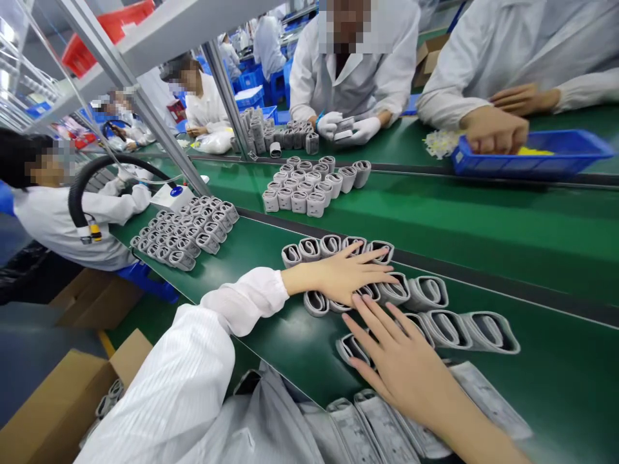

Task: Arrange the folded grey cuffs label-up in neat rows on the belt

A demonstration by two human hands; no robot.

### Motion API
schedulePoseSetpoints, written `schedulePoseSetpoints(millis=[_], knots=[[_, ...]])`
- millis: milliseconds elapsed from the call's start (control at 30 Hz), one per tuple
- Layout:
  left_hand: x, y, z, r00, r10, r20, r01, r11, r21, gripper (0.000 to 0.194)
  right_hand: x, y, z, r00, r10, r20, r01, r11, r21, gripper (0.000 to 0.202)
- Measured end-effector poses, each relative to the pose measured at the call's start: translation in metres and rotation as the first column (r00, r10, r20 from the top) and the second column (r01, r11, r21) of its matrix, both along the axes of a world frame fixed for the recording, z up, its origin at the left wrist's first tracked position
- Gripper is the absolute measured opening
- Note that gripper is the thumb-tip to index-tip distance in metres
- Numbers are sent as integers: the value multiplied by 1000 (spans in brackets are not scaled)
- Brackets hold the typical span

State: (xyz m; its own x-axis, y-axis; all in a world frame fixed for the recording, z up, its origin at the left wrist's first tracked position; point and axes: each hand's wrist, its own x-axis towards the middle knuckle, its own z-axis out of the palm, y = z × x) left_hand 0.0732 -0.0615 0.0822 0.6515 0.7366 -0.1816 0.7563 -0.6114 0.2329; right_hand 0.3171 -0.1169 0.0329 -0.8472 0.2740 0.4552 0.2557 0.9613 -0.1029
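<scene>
Rolled grey cuffs stand on end in rows on the green table (275, 332). My left hand (343, 274) lies palm down with spread fingers over the back rows, near a cuff (309, 248). Over the nearer row is my right hand (401, 354), its fingers also spread, with a cuff (491, 332) standing to its right. Neither hand is closed round anything; the cuffs under them are partly hidden. More grey cuffs (382, 425) lie flat at the near edge, below my right hand.
Beyond a dark strip, more cuffs (300, 187) stand on a green belt (435, 225). Another batch (186, 229) is at the left by a metal post (164, 122). Across sit co-workers, one reaching into a blue tray (536, 158). Cardboard box (58, 399) at lower left.
</scene>
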Motion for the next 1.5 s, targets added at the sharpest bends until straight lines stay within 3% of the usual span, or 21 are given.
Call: schedulePoseSetpoints(millis=[100,267,467,600,667,767,867,967,1033,1133,1300,1400,1500], knots=[[-3,-17,1,997,64,44,-63,998,-28,68,-7,1,-6,1000,6,-24,-7,1000,-26,63],[-2,-30,2,992,93,85,-91,996,-22,72,7,-8,-8,997,58,-49,-60,998,-35,63],[18,-55,-14,992,113,-50,-103,979,176,73,26,-23,-15,997,-11,-76,5,997,-71,51],[27,-69,-19,992,90,-87,-69,972,223,65,37,-19,-10,999,46,9,-46,997,63,43],[15,-67,-13,995,100,-23,-92,969,229,60,42,-14,-5,995,95,42,-99,988,119,45],[-26,-58,-2,956,284,77,-293,908,300,52,45,-4,5,989,145,20,-146,983,110,42],[-71,-47,0,821,566,71,-560,775,292,64,33,16,20,988,154,-12,-153,984,92,39],[-93,-43,-8,712,702,-23,-681,698,221,75,4,47,31,995,103,-8,-102,989,105,40],[-92,-43,-13,697,715,-49,-691,688,223,70,-19,69,28,1000,27,16,-28,995,98,49],[-83,-46,-19,686,727,-21,-701,668,251,61,-44,96,10,996,-63,64,58,995,80,59],[-81,-53,-33,682,727,84,-709,629,319,45,-52,107,-19,997,-70,34,70,998,1,48],[-85,-58,-50,711,686,157,-689,634,351,37,-51,102,-16,998,-50,40,51,998,-22,38],[-92,-63,-61,748,634,198,-660,678,323,45,-49,100,-8,996,-24,81,26,999,-29,38]])
